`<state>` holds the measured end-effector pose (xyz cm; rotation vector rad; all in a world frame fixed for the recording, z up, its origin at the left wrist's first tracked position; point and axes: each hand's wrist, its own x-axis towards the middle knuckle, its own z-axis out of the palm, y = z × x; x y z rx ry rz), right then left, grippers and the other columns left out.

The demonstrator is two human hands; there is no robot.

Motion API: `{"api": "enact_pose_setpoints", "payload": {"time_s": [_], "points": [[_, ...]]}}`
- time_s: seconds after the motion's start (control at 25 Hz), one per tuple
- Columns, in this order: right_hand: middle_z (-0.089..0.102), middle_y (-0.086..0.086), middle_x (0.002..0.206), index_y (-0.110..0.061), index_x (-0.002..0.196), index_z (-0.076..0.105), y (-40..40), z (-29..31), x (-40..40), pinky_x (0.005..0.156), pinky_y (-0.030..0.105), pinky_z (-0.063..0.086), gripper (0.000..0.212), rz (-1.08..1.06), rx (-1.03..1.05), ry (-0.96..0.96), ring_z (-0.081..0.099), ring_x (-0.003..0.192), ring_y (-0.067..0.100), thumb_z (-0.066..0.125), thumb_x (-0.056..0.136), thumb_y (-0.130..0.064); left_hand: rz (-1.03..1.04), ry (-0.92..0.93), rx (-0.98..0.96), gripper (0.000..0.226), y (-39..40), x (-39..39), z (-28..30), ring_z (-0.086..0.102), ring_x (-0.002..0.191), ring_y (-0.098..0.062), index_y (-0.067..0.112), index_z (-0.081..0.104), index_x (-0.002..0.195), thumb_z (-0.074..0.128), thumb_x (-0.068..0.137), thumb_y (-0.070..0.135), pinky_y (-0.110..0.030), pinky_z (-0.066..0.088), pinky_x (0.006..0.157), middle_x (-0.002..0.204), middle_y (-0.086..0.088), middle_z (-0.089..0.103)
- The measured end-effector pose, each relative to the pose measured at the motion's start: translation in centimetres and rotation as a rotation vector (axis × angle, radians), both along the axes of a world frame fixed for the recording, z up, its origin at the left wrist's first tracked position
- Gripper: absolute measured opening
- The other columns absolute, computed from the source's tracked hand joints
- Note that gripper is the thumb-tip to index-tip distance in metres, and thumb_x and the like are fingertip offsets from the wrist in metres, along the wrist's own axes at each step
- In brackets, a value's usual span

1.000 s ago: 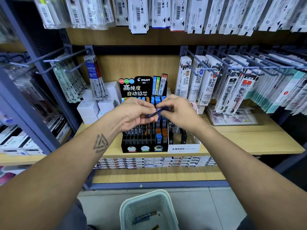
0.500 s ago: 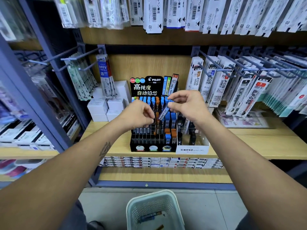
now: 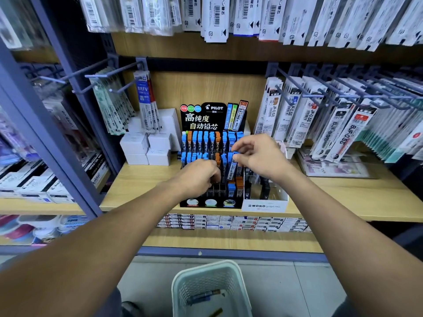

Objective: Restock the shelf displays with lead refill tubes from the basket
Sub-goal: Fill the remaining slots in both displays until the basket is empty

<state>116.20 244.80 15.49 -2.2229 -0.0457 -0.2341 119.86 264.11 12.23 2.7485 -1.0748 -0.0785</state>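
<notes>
The right hand (image 3: 258,160) pinches a blue-capped lead refill tube (image 3: 233,167) near its cap between thumb and fingertips, holding it tilted over the right-hand columns of the black Pilot lead display (image 3: 211,156). The tube's lower end hangs just above the blue and orange caps in the display's front rows. The left hand (image 3: 196,177) is curled low against the front rows of the same display, fingers bent inward; whether they grip anything cannot be told, since the knuckles hide the fingertips.

The display stands near the middle of the wooden shelf (image 3: 343,202), close to its front edge, with a white Mono lead box (image 3: 264,202) touching its right side. White cartons (image 3: 146,147) are stacked toward the shelf's back left. Packaged pen refills (image 3: 320,124) hang on hooks above the shelf's right half.

On the floor below, a pale green plastic basket (image 3: 183,287) holds a few loose tubes (image 3: 203,296) lying flat on its bottom
</notes>
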Motion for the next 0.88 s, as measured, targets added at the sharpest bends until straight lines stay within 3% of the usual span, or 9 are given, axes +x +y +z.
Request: {"api": "enact_pose_setpoints", "payload": {"time_s": [0.16, 0.32, 0.56, 0.76, 0.88], "points": [[0.073, -0.002, 0.083, -0.026, 0.084, 0.075, 0.5, -0.8, 0.0, 0.080, 0.040, 0.061, 0.016, 0.019, -0.039, -0.036, 0.073, 0.074, 0.018, 0.076, 0.087, -0.009, 0.046, 0.094, -0.101, 0.038, -0.1, 0.5, 0.2, 0.066, 0.095, -0.013, 0.015, 0.074, 0.110, 0.055, 0.088, -0.008, -0.025, 0.053, 0.079, 0.105, 0.001, 0.071], [0.064, -0.012, 0.081, -0.019, 0.102, 0.075, 1.5, -1.1, -0.4, 0.080, 0.027, 0.053, 0.011, 0.059, -0.300, -0.073, 0.061, 0.076, 0.005, 0.071, 0.092, -0.017, 0.085, 0.199, -0.151, 0.048, 0.3, 0.9, 0.7, 0.070, 0.095, -0.010, 0.015, 0.075, 0.110, 0.051, 0.081, -0.014, -0.026, 0.058, 0.084, 0.102, -0.002, 0.075], [0.068, -0.004, 0.091, -0.017, 0.105, 0.072, 2.1, -1.6, -0.6, 0.088, 0.037, 0.056, 0.014, 0.069, -0.378, -0.084, 0.064, 0.089, 0.016, 0.072, 0.091, -0.015, 0.069, 0.197, -0.134, 0.049, 0.5, 0.8, 0.8, 0.070, 0.101, -0.011, 0.014, 0.073, 0.117, 0.052, 0.083, -0.014, -0.024, 0.056, 0.086, 0.109, -0.003, 0.075], [0.072, -0.001, 0.083, -0.022, 0.085, 0.071, 0.2, -0.5, -0.5, 0.078, 0.033, 0.060, 0.015, -0.072, -0.070, -0.053, 0.071, 0.076, 0.017, 0.077, 0.087, -0.009, 0.029, 0.124, -0.091, 0.037, 0.1, 0.4, 0.8, 0.067, 0.098, -0.015, 0.014, 0.073, 0.114, 0.054, 0.091, -0.007, -0.024, 0.052, 0.082, 0.107, 0.000, 0.072], [0.073, 0.008, 0.078, -0.015, 0.085, 0.069, -1.2, 0.2, -0.8, 0.072, 0.035, 0.060, 0.014, -0.130, 0.071, -0.033, 0.073, 0.068, 0.018, 0.075, 0.087, -0.002, -0.009, 0.040, 0.022, 0.034, 0.0, 0.8, -0.5, 0.059, 0.096, -0.019, 0.016, 0.070, 0.112, 0.058, 0.090, -0.006, -0.029, 0.048, 0.077, 0.109, 0.004, 0.060]]}}
